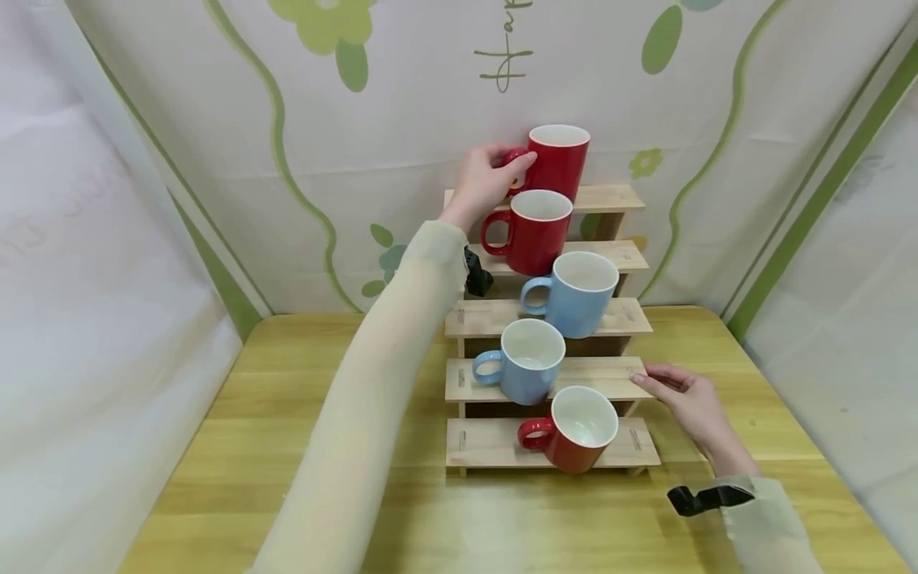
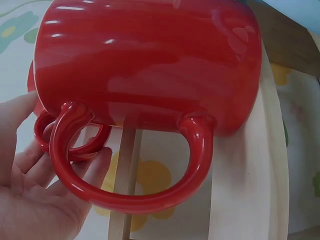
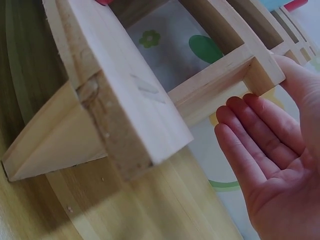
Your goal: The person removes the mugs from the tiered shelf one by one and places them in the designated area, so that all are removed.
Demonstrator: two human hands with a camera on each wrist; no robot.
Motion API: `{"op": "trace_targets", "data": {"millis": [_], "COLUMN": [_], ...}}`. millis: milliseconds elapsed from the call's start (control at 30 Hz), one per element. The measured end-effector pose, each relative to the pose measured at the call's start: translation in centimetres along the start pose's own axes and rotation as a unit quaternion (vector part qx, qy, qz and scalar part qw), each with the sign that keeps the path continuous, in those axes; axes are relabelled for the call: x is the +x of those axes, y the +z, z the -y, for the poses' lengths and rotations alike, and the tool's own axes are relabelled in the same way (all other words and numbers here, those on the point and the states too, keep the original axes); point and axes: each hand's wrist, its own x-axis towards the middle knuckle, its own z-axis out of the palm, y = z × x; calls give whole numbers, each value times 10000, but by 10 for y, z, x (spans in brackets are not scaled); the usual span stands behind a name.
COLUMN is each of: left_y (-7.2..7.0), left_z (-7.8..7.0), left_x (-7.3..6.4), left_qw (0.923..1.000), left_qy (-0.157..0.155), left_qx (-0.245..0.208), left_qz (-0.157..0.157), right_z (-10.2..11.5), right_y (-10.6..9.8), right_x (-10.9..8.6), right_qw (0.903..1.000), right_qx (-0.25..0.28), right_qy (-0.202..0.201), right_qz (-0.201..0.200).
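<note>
While the left hand (image 1: 488, 179) reaches to the far, topmost step of the wooden tiered stand (image 1: 486, 321), its fingers curl at the handle of the far red mug (image 1: 562, 162), pinching it. The head view shows this mug upright behind the second red mug (image 1: 539, 243), its handle pointing left. From the left wrist, the second red mug fills the foreground and hides most of the far one, yet the fingers show around the smaller handle beyond, which the head camera sees mostly covered.

The right hand (image 1: 688, 406) is at the right end of the second step from the near side. Seen from above, its thumb lies on the board's end; the right wrist view adds what that angle conceals: four fairly straight fingers below, close together, palm visible. Whether the fingertips press the wood I cannot tell.

Nearer, one mug per step, stand the upper light blue mug (image 1: 579, 307), the lower light blue mug (image 1: 529, 379) and, lowest, the near red mug (image 1: 574, 446). The stand rests on the wood-grain tabletop (image 1: 315, 399) before a printed white cloth (image 1: 402, 119).
</note>
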Motion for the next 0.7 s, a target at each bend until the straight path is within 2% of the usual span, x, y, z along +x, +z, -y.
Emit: {"op": "trace_targets", "data": {"millis": [467,567,700], "left_y": [-1,-1,-6], "left_z": [0,-1,0], "left_x": [3,2,-1], "left_qw": [9991,9985,9974], "left_qy": [-187,-73,212], "left_qx": [44,106,-35], "left_qz": [-387,-539,-681], "right_z": [-2,-2,-2], "right_y": [3,3,3], "right_x": [8,11,13], "right_qw": [9999,9999,9998], "right_qx": [25,48,60], "right_qy": [-101,-119,-76], "right_qz": [-4,37,150]}}
